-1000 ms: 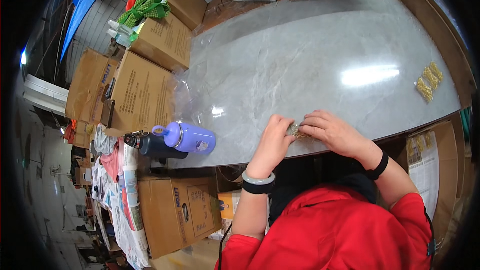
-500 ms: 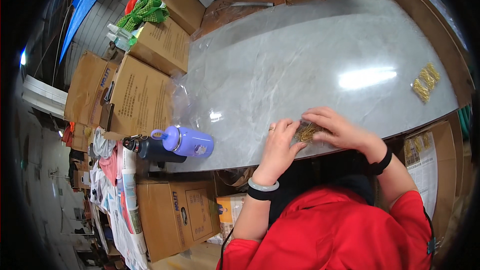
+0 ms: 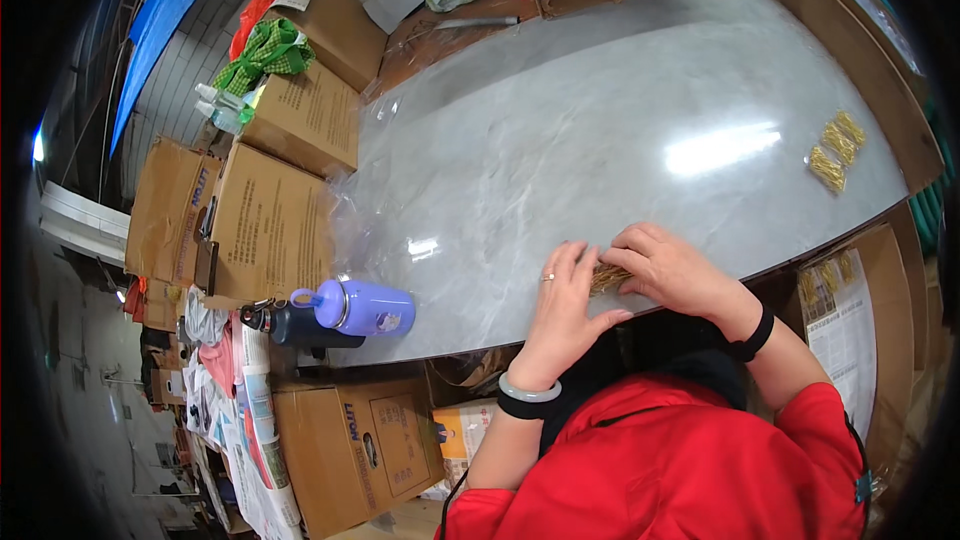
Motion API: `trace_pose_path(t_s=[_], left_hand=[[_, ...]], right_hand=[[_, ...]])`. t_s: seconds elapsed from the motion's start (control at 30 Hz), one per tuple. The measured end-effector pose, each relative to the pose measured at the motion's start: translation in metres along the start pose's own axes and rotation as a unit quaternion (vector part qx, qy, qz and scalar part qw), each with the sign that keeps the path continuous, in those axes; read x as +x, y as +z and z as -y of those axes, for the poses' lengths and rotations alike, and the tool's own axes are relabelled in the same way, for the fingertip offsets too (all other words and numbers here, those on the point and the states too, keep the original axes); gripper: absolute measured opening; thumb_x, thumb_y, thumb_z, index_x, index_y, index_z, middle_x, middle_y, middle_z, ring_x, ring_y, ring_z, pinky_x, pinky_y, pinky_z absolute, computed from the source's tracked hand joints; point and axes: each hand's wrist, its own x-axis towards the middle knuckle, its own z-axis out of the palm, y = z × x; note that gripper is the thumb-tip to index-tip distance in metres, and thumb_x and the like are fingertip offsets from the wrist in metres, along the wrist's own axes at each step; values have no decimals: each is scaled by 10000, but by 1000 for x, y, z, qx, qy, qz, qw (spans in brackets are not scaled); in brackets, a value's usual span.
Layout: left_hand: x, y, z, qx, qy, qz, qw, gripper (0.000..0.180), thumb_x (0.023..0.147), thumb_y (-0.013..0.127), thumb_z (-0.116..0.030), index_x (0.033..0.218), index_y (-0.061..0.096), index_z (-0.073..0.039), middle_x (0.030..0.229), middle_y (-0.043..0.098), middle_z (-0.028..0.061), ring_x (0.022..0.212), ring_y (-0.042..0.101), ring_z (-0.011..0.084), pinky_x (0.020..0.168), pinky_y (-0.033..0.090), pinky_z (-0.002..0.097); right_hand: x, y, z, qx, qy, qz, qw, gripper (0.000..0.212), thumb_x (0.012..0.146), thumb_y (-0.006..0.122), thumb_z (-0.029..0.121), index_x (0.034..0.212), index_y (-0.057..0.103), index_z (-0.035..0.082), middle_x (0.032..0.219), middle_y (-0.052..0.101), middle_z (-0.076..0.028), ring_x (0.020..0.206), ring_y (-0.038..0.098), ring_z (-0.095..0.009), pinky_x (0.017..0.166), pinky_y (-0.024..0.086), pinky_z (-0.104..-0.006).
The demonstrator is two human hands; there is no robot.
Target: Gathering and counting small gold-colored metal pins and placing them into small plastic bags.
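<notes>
We see the gold bundle point(image 3: 605, 278) by the front edge of the worktop point(image 3: 560, 160), between our two hands; half a second ago more of it showed, and now our right hand point(image 3: 668, 272) covers its right part; its fingers curl over the top, but we cannot tell if they pinch it; our left hand point(image 3: 567, 302) has its thumb stuck out wide, its fingers by the bundle's left end; so we think the right hand mostly steadies it now; three gold packets point(image 3: 839, 142) lie near the right edge.
</notes>
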Motion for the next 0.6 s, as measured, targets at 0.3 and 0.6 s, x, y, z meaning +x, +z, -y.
trace_pose_path(t_s=[0.3,0.6], left_hand=[[8,28,8,53,73,-2,996,637,860,736,-171,1402,453,6,1386,480,210,1363,400,418,1151,290,550],[1,29,13,-12,50,12,999,626,910,622,-23,1460,331,47,1413,401,272,1352,372,473,1139,327,527]], right_hand=[[-49,13,43,126,196,-198,952,546,897,561,-29,1419,400,-24,1493,355,-251,1374,387,-421,1128,352,-435],[-18,39,42,257,167,-171,937,707,835,497,-31,1495,246,-64,1551,240,-302,1450,264,-453,1184,272,-454]])
